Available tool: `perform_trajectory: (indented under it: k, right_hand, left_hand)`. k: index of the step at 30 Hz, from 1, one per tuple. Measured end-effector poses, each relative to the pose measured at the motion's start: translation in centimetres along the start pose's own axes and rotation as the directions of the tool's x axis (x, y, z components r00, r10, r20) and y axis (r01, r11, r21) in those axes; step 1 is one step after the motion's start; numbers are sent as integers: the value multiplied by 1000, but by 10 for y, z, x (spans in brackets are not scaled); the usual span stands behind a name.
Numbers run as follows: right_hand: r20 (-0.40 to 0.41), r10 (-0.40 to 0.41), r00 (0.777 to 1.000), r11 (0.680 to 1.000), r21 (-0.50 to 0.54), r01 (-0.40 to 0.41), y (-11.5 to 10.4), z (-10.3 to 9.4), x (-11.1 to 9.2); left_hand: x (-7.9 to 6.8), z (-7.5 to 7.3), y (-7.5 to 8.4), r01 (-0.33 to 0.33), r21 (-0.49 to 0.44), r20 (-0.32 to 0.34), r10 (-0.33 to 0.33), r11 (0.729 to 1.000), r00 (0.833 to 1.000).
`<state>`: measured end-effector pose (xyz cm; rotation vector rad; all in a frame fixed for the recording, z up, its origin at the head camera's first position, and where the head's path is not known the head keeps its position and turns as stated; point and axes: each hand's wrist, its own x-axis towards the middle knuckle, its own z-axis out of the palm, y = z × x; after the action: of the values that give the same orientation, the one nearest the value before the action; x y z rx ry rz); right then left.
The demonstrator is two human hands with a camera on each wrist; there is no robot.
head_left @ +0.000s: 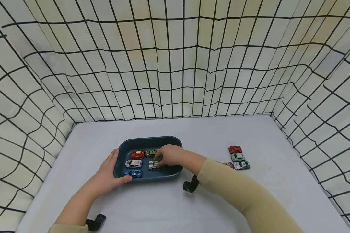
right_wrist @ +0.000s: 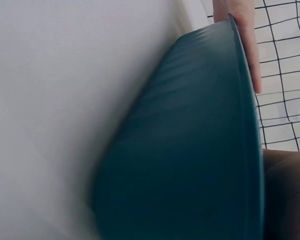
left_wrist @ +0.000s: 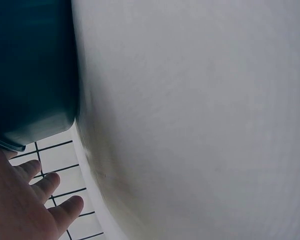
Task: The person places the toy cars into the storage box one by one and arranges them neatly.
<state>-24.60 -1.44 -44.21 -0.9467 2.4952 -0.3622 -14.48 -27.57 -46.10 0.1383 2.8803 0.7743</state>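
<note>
A dark teal tray (head_left: 145,139) lies on the white table, holding several toy cars. My left hand (head_left: 105,170) rests against its left end, fingers straight along the outside and thumb over the front rim by a blue toy car (head_left: 134,173). Inside the tray, my right hand (head_left: 170,154) pinches a white and green toy car (head_left: 153,165); its fingertips partly cover the car. Around it are a red toy car (head_left: 137,154), a white patterned toy car (head_left: 133,164) and a green camouflage toy car (head_left: 151,152). Neither wrist view shows the cars.
Right of the tray stand a red toy car (head_left: 235,149), a pale green toy car (head_left: 238,157) and a silver toy car (head_left: 241,165). Another colourful one (head_left: 229,164) is partly hidden by the right sleeve. Black grid netting (head_left: 178,74) encloses the table's back and sides.
</note>
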Motion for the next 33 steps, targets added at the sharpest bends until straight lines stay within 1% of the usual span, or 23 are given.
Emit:
perform_trajectory:
  k: [5,12,23,28,33]
  right_hand:
    - [-12,25,1000,1000,-18,-25,-3,1,1]
    - [-67,43,997,998,-53,-47,-6,5,3]
    - [-138,59,989,996,-56,-67,-14,9,2]
    - [-151,50,987,998,-40,-56,-12,9,2]
    - [-167,39,985,999,-1,-40,-11,8,1]
  left_hand:
    - [0,0,-1,-2,-5,-2,2,1000,1000]
    - [1,1,-2,2,1,-2,-2,1000,1000]
    - [0,1,-2,-2,2,4,2,1000,1000]
    - [1,1,-3,-2,4,4,2,1000,1000]
    - [0,0,-1,0,-3,9,0,1000,1000]
